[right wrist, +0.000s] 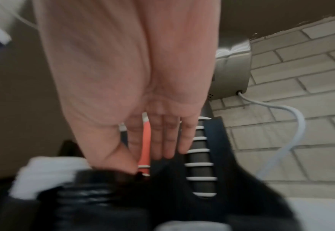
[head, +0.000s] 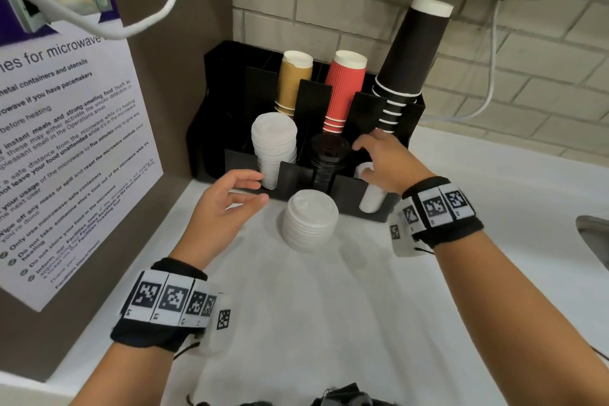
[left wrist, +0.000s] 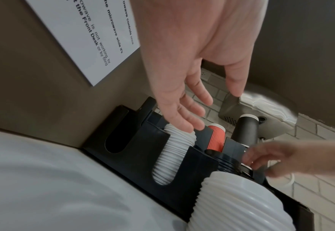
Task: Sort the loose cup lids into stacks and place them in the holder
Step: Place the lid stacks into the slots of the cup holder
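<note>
Step in hand, as judged: placing. The black holder (head: 342, 198) at frame centre already carries a tall white lid stack (head: 274, 148) in its left front slot, a black lid stack (head: 329, 158) in the middle front slot, and a short white stack (head: 370, 196) in the right front slot. One loose white lid stack (head: 310, 224) stands on the tabletop (head: 329, 306), just in front of the holder's front wall, between the two hands.

Left hand (head: 227, 204): left of centre, fingers (left wrist: 192, 109) straight and spread apart, holding nothing. Fingertips sit close to the tall white stack; contact cannot be confirmed from either view.

Right hand (head: 379, 158): right of centre, over the right front slot, beside the black stack. Fingers (right wrist: 162, 140) extended and side by side, gripping nothing. The right wrist view is blurred; the thumb looks very near the black lids, touching or not cannot be told.

Next move, as judged: both hands need to come round the loose stack, lift it without fanning the lids, and set it in a slot of matching width. The right slot shows spare height; whether its lids match in size cannot be told.

Surroundings: white tabletop in a corner; brown side panel at left bearing a printed microwave notice (head: 66, 142); pale brick wall behind; a white cable (head: 487, 82) at upper right. Tan (head: 293, 82), red (head: 344, 89) and black cup stacks (head: 408, 59) stand upturned in the holder's rear slots.
</note>
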`<state>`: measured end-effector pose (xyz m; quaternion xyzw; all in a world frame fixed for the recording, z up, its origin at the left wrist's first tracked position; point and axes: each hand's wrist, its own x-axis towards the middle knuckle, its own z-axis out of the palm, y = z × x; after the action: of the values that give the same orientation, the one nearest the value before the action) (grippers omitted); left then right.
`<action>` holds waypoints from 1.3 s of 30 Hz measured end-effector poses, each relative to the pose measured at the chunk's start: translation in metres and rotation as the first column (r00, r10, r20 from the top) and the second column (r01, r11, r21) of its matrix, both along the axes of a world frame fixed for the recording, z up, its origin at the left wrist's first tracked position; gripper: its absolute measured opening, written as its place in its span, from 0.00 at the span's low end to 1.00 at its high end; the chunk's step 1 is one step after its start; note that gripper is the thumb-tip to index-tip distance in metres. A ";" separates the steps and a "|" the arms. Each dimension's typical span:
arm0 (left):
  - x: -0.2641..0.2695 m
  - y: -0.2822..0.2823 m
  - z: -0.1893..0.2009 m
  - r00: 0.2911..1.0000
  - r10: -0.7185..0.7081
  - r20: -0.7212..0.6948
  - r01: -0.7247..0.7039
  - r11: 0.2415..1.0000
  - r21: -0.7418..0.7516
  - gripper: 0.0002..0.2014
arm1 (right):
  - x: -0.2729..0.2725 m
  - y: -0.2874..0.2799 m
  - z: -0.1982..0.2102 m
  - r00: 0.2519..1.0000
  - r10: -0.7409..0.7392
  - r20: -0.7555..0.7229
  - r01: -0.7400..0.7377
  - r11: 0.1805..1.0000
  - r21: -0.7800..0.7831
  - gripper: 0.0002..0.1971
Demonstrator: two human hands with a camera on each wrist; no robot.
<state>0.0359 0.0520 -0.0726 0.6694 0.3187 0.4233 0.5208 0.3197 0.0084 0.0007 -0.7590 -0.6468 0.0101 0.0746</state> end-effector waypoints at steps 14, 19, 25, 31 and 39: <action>-0.007 -0.001 -0.002 1.000 0.018 0.003 -0.018 1.000 -0.023 0.12 | -0.066 0.007 -0.058 0.962 0.121 -0.245 -0.171 0.966 -0.194 0.35; -0.004 -0.002 -0.001 1.000 0.015 0.009 -0.015 0.999 -0.031 0.12 | -0.068 0.007 -0.064 0.957 0.114 -0.267 -0.162 0.973 -0.163 0.34; 0.006 -0.010 0.005 0.999 -0.032 -0.006 0.032 0.998 -0.051 0.18 | -0.066 -0.004 -0.045 0.923 0.140 -0.360 -0.144 0.989 0.014 0.36; 0.025 -0.027 0.009 0.961 -0.268 0.063 0.272 0.960 -0.062 0.51 | -0.085 -0.036 -0.012 0.537 0.253 -0.804 -0.095 0.966 0.241 0.27; 0.032 -0.035 0.019 0.944 -0.308 0.117 0.311 0.950 -0.010 0.49 | -0.085 -0.064 -0.008 0.380 0.246 -0.891 -0.094 0.969 0.228 0.32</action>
<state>0.0684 0.0172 -0.0533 0.6784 0.1856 0.3693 0.6074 0.2342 -0.0554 -0.0077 -0.5512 -0.5733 0.3862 0.4673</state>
